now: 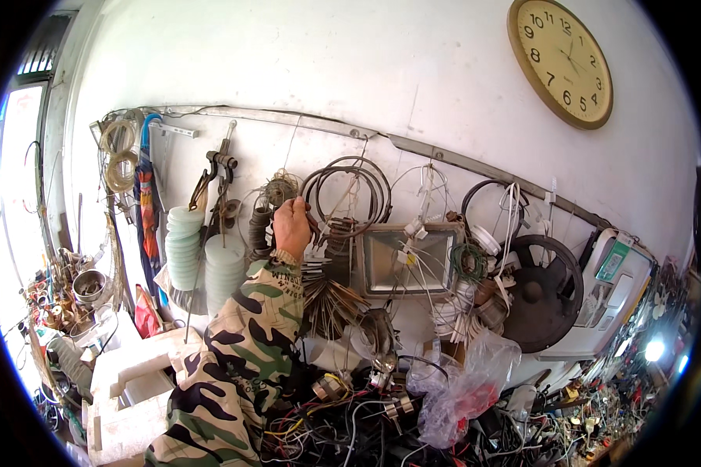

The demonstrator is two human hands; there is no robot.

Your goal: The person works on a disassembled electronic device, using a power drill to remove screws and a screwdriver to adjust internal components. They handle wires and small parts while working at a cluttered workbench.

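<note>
**Left hand (292,229) at the dark loops (376,196)**

Nearest, a camouflage sleeve (241,350) is extended upward beside tangled cables (339,428). The hand is positioned at the loops' left edge; its fingers are bent, but whether they are clamped on anything cannot be told. The loops are hung below the lower edge of the rail (475,167), near its middle. Stacked pale discs (183,249) are located toward its left end. Above its right half, a clock (561,66) is mounted on the wall (327,54).
</note>
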